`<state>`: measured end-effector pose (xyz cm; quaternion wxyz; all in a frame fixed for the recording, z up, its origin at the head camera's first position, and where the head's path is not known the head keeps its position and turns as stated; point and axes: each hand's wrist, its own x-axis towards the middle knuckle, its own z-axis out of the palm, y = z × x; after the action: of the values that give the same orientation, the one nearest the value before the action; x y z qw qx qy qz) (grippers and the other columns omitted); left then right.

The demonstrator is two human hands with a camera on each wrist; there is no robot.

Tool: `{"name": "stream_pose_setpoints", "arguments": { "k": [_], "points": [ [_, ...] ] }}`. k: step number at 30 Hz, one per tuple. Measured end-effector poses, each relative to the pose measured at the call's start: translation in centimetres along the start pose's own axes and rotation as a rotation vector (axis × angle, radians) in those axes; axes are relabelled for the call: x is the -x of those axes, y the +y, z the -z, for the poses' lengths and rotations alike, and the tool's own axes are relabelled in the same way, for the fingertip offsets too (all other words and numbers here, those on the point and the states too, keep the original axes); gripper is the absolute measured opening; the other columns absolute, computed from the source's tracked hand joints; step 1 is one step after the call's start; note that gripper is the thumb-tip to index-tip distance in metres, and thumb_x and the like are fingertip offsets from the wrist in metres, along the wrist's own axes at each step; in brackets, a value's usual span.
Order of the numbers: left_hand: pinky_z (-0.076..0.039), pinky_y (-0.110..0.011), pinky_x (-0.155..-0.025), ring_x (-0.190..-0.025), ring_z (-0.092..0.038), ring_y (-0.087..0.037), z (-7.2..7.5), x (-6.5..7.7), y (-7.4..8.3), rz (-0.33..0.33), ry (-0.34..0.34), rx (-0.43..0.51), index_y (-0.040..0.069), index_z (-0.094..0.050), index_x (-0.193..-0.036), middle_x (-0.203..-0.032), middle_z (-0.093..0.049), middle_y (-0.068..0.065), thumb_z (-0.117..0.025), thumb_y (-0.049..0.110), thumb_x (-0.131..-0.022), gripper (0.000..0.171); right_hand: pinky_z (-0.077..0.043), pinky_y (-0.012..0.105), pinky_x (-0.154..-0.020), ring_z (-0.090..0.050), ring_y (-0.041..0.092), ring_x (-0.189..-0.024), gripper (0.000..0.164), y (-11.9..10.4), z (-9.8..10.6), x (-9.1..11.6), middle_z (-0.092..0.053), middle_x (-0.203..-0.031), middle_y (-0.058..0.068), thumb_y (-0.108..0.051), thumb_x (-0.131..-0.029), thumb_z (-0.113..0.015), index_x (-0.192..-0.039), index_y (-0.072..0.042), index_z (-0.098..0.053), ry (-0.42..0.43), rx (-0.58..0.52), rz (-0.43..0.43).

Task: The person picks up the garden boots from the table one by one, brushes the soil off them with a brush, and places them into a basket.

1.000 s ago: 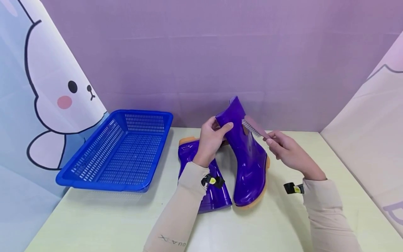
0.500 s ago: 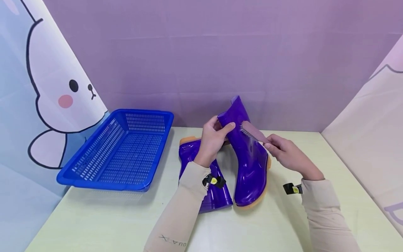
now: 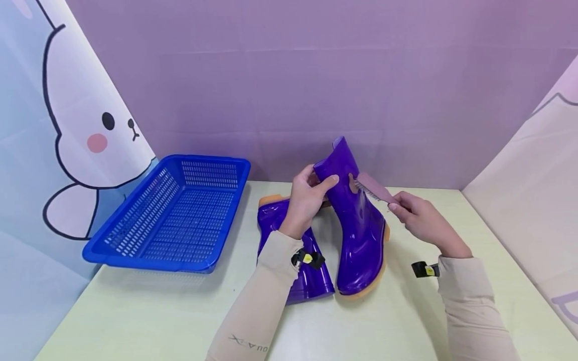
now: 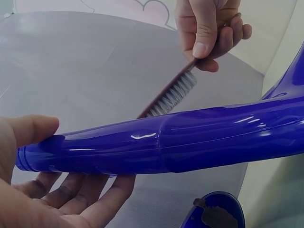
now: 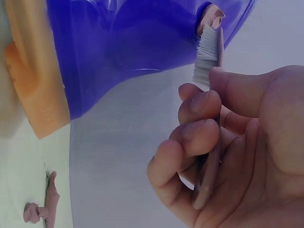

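A glossy purple rain boot (image 3: pixel 358 250) with a tan sole stands on the table, its shaft leaning left. My left hand (image 3: pixel 309 193) grips the shaft near the top, thumb on the near side and fingers behind, as the left wrist view confirms. My right hand (image 3: pixel 420 218) holds a pinkish-brown scrub brush (image 3: pixel 375 188) by its handle. The brush's pale bristles (image 5: pixel 206 54) are against the shaft beside a brown smear (image 3: pixel 352 184). A dull streak runs below that smear. Under my left forearm lies a second purple boot (image 3: pixel 311 281), partly hidden, with a brown patch (image 4: pixel 218 217) seen from the left wrist.
A blue perforated plastic basket (image 3: pixel 189 225) stands on the left of the pale table (image 3: pixel 149 321). Fabric panels rise at the back and both sides. Small brownish lumps (image 5: pixel 42 211) show at lower left in the right wrist view; what they are is unclear.
The brush went down across the brown smear, then drew back right, baring the smear again. A dull streak appeared below it. My left hand and the boot have barely shifted.
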<state>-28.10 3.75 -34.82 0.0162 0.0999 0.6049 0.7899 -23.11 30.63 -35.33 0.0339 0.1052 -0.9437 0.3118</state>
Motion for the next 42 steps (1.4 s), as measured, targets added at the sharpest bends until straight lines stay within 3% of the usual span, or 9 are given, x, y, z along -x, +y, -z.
{"name": "stream_pose_setpoints", "arguments": {
  "k": [5,8,12,17,21,29,38,42],
  "points": [
    [-0.063,-0.044,-0.085,-0.087,-0.072,-0.016,0.0,-0.1,-0.1,0.000,0.002,-0.008,0.008,-0.066,-0.123,-0.113,-0.073,-0.016,-0.073,0.013,-0.095,0.030,-0.044,0.027,-0.053,-0.055,0.014,-0.057,0.028,-0.3,0.5,0.4,-0.069,-0.090,0.014,-0.027,-0.110,-0.047,-0.110,-0.002,-0.059,0.020,-0.060,-0.022],
    [-0.063,-0.042,-0.084,-0.088,-0.072,-0.016,0.0,-0.1,-0.2,-0.002,0.002,-0.009,0.008,-0.066,-0.123,-0.113,-0.073,-0.015,-0.073,0.013,-0.095,0.030,-0.047,0.027,-0.053,-0.057,0.015,-0.057,0.028,-0.7,0.4,0.5,-0.071,-0.104,0.019,-0.027,-0.110,-0.047,-0.113,-0.001,-0.058,0.045,-0.090,0.005],
    [-0.063,-0.041,-0.083,-0.087,-0.071,-0.015,0.1,-0.2,-0.3,-0.004,0.004,-0.004,0.008,-0.066,-0.123,-0.110,-0.073,-0.014,-0.073,0.012,-0.095,0.030,-0.045,0.027,-0.051,-0.052,0.011,-0.057,0.024,-1.3,-0.2,0.3,-0.060,-0.085,0.008,-0.024,-0.110,-0.049,-0.112,-0.004,-0.061,0.063,-0.084,0.069],
    [-0.062,-0.045,-0.085,-0.084,-0.070,-0.013,0.3,-0.2,-0.5,-0.010,0.012,-0.011,0.008,-0.066,-0.123,-0.106,-0.072,-0.010,-0.072,0.011,-0.095,0.028,-0.042,0.029,-0.049,-0.047,0.011,-0.058,0.023,-2.0,-1.1,-0.2,-0.048,-0.072,0.000,-0.023,-0.109,-0.049,-0.112,-0.004,-0.062,-0.006,-0.109,0.110],
    [-0.063,-0.042,-0.083,-0.083,-0.069,-0.013,0.2,-0.2,-0.5,-0.022,0.019,-0.023,0.007,-0.066,-0.123,-0.106,-0.072,-0.011,-0.070,0.010,-0.096,0.027,-0.041,0.029,-0.050,-0.046,0.012,-0.058,0.025,-2.0,-1.6,-0.5,-0.047,-0.072,0.001,-0.025,-0.109,-0.049,-0.111,-0.003,-0.062,-0.026,-0.090,0.088],
    [-0.062,-0.031,-0.075,-0.085,-0.071,-0.016,0.2,-0.1,-0.5,-0.018,0.023,-0.040,0.006,-0.065,-0.124,-0.109,-0.073,-0.015,-0.068,0.010,-0.097,0.027,-0.036,0.028,-0.053,-0.042,0.011,-0.058,0.022,-0.8,-1.5,-0.5,-0.044,-0.070,0.000,-0.025,-0.109,-0.050,-0.106,-0.007,-0.063,0.046,0.023,0.047],
    [-0.062,-0.039,-0.083,-0.086,-0.070,-0.015,0.2,-0.2,-0.5,-0.018,0.029,-0.040,0.006,-0.065,-0.123,-0.109,-0.072,-0.015,-0.069,0.010,-0.096,0.028,-0.041,0.028,-0.053,-0.049,0.010,-0.059,0.026,-0.2,-0.4,-0.2,-0.051,-0.070,-0.001,-0.027,-0.109,-0.050,-0.105,-0.005,-0.063,0.061,0.043,-0.009],
    [-0.062,-0.034,-0.081,-0.088,-0.070,-0.016,0.2,-0.1,-0.4,-0.013,0.026,-0.043,0.007,-0.065,-0.123,-0.110,-0.072,-0.014,-0.070,0.011,-0.096,0.028,-0.042,0.027,-0.053,-0.052,0.009,-0.059,0.030,-0.3,-0.1,0.0,-0.057,-0.073,0.002,-0.030,-0.109,-0.049,-0.108,-0.003,-0.063,0.043,0.035,-0.042]
  ]
}}
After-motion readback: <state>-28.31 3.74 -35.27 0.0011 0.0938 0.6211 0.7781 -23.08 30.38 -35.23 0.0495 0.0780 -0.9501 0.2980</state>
